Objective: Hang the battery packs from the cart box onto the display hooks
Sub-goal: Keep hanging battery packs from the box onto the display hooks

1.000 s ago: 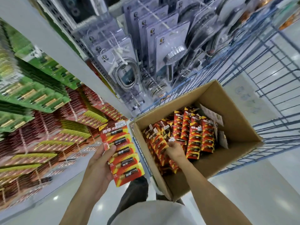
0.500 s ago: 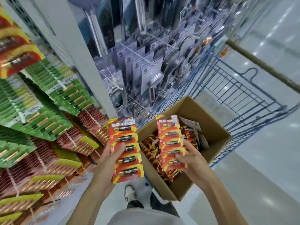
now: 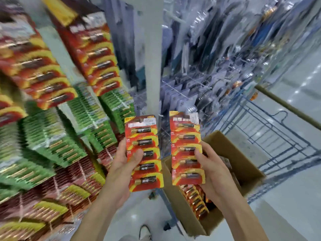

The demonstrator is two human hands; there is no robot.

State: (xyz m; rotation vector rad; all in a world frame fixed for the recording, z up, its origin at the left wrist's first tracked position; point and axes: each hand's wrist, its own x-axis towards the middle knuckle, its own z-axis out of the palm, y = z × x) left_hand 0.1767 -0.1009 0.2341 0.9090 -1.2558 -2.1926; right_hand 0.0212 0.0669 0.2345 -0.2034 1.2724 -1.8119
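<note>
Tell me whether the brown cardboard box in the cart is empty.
Not empty: red and yellow battery packs still lie inside the brown cardboard box.

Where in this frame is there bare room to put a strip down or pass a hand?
Free: the far half of the cardboard box, its floor bare between the loose packs and the far wall; the gap between the left strip and right strip. Crowded: the hanging red packs and green packs at left.

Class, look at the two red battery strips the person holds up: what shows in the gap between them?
In the head view, no object sits between the left strip and the right strip; the gap shows only the white shelf post behind.
</note>
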